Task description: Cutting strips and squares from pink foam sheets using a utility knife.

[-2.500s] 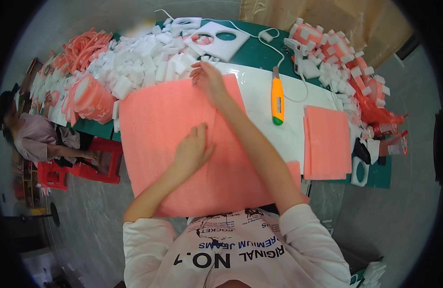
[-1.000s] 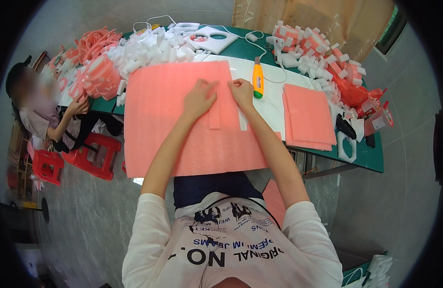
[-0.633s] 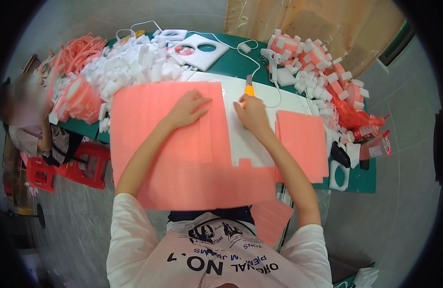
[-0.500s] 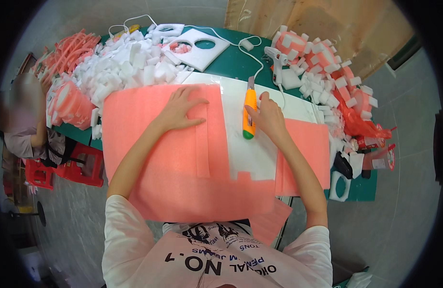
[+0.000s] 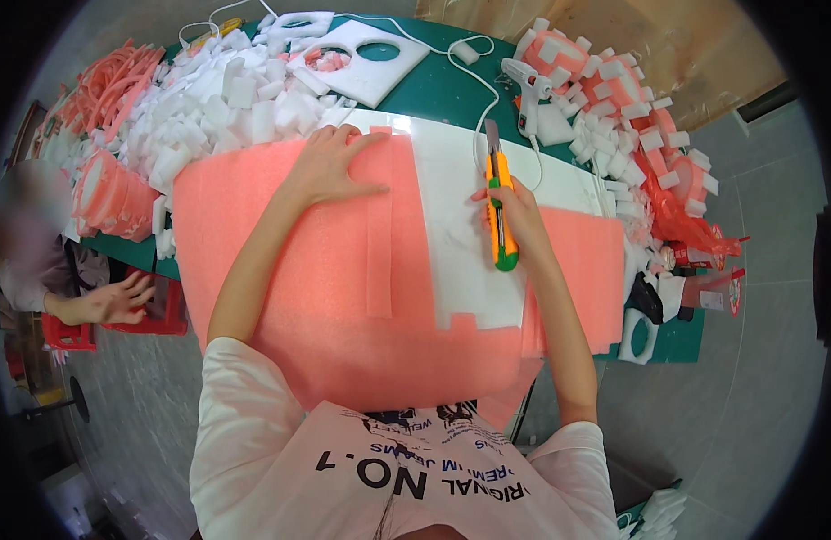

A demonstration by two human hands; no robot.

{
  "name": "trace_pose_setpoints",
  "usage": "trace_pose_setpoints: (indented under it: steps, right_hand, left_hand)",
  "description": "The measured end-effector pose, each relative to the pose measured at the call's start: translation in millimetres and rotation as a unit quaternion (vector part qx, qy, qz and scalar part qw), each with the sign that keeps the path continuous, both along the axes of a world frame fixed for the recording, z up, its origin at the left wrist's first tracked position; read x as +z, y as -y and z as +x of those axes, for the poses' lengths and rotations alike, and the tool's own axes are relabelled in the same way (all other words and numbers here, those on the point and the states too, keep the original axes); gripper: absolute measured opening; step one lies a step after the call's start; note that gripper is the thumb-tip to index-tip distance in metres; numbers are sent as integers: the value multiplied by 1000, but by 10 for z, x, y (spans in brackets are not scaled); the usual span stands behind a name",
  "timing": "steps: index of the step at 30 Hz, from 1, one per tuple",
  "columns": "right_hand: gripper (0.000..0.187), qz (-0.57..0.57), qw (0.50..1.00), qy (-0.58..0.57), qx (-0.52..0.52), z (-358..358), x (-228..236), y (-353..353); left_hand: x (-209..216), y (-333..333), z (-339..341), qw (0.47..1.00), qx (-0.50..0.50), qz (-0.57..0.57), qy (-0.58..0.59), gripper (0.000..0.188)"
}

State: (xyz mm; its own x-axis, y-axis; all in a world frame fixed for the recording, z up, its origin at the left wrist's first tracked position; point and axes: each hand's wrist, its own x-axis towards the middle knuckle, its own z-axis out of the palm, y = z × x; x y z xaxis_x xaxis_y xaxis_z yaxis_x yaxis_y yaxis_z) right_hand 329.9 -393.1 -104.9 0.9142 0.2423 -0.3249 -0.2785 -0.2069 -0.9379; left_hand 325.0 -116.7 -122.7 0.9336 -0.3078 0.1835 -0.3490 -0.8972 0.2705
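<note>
My left hand (image 5: 333,166) lies with fingers spread on a large pink foam sheet (image 5: 316,297). Its thumb and fingertips reach a narrow pink foam strip (image 5: 379,252) that rests lengthwise on the sheet. In my right hand (image 5: 525,220) is a yellow and green utility knife (image 5: 502,216), its blade out and pointing away from me. I hold the knife over a white board (image 5: 460,207), just right of the sheet's edge. A smaller stack of pink foam sheets (image 5: 582,279) lies beneath and beside my right forearm.
White foam pieces (image 5: 208,117) are heaped at the far left, near pink strips (image 5: 118,85). A white glue gun (image 5: 528,94) with a cord stands at the back right, beside pink foam shapes studded with white blocks (image 5: 605,85). At left, a co-worker's hand (image 5: 118,300) hovers by red stools.
My right hand has turned the knife, showing its green slider side, and shifted it right. My left hand stays spread by the strip. The co-worker's hand has come into view at left.
</note>
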Motion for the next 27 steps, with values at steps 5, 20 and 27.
trace_pose_setpoints:
  steps: [5, 20, 27]
  right_hand:
    - [36, 137, 986, -93, -10, -528, 55, -132]
    - [22, 120, 972, 52, -197, -502, -354, -458]
    - [17, 289, 955, 67, 1, -160, 495, -826]
  left_hand:
    - [25, 29, 34, 997, -15, -27, 67, 71]
    - [-288, 424, 455, 994, -78, -50, 66, 64]
    - [-297, 245, 407, 998, -63, -10, 13, 64]
